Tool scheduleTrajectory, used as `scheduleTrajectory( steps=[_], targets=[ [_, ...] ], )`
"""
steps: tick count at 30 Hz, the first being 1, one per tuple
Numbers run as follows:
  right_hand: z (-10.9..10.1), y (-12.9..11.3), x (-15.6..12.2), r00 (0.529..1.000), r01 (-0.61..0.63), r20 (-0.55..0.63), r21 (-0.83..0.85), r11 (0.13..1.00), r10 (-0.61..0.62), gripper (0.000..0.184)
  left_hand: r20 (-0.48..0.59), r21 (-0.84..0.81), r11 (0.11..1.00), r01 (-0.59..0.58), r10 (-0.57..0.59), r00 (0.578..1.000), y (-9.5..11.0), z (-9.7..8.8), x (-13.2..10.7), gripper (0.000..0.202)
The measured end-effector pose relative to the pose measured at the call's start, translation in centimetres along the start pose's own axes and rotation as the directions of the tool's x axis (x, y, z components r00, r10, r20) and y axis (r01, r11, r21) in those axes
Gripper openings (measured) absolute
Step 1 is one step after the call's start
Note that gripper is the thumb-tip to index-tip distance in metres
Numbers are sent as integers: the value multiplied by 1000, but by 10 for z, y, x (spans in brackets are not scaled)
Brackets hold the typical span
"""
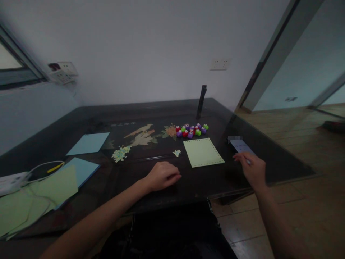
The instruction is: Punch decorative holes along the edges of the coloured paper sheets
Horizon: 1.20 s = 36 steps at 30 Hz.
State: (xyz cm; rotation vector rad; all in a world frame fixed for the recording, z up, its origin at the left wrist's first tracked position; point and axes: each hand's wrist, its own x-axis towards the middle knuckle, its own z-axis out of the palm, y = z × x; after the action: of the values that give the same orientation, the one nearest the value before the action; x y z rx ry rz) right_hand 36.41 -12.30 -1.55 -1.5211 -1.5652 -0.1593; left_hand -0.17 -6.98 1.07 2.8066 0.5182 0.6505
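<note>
On the dark table's near side rests my left hand [163,176], its fingers curled into a loose fist with nothing visible in it. My right hand [252,170] hovers over or touches the near end of a phone [240,146] with a lit screen; its fingers are bent, with a gap between them through which some of the screen shows. Between my hands lies a pale green sheet [204,153] with small marks along its edges. A little pile of small pale pieces [176,153] is left of the sheet. Behind it, several red, purple and green bottle-like items [192,130] stand clustered.
A larger heap of pale pieces [121,153] lies left of centre. Blue sheets [88,143], green sheets [61,185], a power strip [13,182] and a white cable occupy the left side. A black upright object [201,100] stands near the back edge by the wall.
</note>
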Motion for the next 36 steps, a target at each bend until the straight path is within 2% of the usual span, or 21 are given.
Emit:
scheduleTrajectory(
  steps=[3,6,8,10,14,19,24,29,31,33,35,36],
  targets=[
    [26,-26,39,995,-98,-2,27,995,99,34,-12,-60,998,37,-38,999,9,0,25,20],
    [59,-36,81,979,-112,168,-11,994,113,25,-24,-54,997,50,-51,998,16,17,60,20],
    [82,-33,100,944,-111,294,-151,982,151,19,-39,-23,996,83,-84,996,17,35,80,22],
    [102,-25,109,908,-111,364,-266,957,206,19,-32,39,991,128,-127,991,16,54,93,28],
    [125,-9,103,909,-8,397,-291,957,129,19,78,113,977,178,-188,979,11,80,98,43],
    [129,-5,96,896,68,435,-332,941,89,21,201,151,977,153,-182,963,9,90,92,49],
    [129,-10,97,871,118,484,-365,923,80,27,241,169,973,155,-193,951,8,91,95,51],
    [130,-10,98,845,103,522,-373,922,116,38,236,161,975,155,-191,953,8,91,95,51],
    [128,-9,99,851,70,513,-323,944,112,37,226,160,975,156,-190,956,9,91,95,51],
    [125,-7,100,875,-16,469,-227,974,124,30,223,158,975,155,-188,957,10,90,95,51],
    [120,-5,101,884,-160,428,-95,982,186,25,221,159,975,155,-188,957,11,89,94,50],
    [117,-4,100,874,-251,425,-22,968,236,25,217,162,974,156,-189,958,11,89,94,50]
  ],
)
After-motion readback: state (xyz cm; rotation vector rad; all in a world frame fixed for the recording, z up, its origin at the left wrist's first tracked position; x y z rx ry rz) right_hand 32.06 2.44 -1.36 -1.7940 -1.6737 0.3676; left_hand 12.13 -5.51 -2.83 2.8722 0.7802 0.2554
